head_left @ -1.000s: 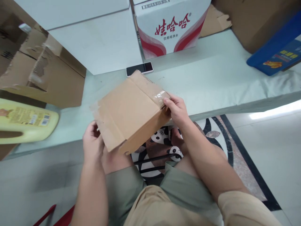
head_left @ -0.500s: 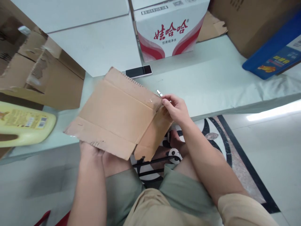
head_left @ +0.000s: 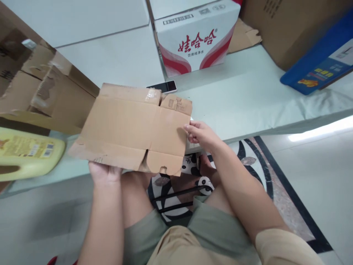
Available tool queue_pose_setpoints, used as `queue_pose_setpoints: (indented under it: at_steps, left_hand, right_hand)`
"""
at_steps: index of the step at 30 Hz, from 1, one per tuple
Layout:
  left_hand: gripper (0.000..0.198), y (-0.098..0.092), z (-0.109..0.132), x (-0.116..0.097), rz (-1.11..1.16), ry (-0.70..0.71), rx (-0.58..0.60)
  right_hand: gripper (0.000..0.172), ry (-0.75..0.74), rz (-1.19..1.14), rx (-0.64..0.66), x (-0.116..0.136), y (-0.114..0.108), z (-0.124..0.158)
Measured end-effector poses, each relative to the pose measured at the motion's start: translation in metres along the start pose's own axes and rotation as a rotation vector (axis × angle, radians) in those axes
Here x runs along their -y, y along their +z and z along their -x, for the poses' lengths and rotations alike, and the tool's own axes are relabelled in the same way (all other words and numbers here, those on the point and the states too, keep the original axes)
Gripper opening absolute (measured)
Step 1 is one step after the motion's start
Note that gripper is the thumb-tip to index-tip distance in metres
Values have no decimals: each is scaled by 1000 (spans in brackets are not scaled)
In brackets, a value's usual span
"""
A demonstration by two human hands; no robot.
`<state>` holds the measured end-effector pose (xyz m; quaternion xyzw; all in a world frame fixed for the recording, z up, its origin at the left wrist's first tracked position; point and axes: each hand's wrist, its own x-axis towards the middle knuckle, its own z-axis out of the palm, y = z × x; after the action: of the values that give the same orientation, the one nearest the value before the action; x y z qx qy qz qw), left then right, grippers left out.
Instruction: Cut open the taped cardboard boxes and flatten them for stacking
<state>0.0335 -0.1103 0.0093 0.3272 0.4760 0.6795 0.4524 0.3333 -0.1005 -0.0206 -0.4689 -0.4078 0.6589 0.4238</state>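
Observation:
A flattened cardboard carton (head_left: 121, 121), creased and with notched flaps, is held over the table's front edge. My left hand (head_left: 106, 172) holds its lower left edge from below, with the fingers mostly hidden beneath the board. On the right, my right hand (head_left: 200, 134) pinches the edge of the end flap (head_left: 171, 129), thumb on top and the other fingers curled. A small pale bit shows behind the board just above that hand, too little to name. Clear tape (head_left: 151, 95) clings to the far flap.
The pale green cloth-covered table (head_left: 234, 99) carries a black-screened phone (head_left: 167, 87), a white and red water carton (head_left: 197, 44), large white boxes (head_left: 116, 55) and a blue container (head_left: 317, 62). At left are a yellow jug (head_left: 30, 151) and open brown boxes (head_left: 60, 95).
The cardboard has turned and levelled; its right end flap has swung up from hanging down to lie nearly flat. The silver tip seen by my right hand is now mostly hidden.

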Motion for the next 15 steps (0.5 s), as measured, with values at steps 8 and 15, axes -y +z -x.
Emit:
queue_pose_setpoints:
  at_steps: [8, 15]
  left_hand:
    - [31, 9, -13, 29, 244, -147, -12]
    - [42, 9, -10, 36, 262, -477, 51]
  right_hand:
    - [52, -91, -194, -62, 1, 4, 11]
    - [60, -383, -164, -709, 23, -39, 36]
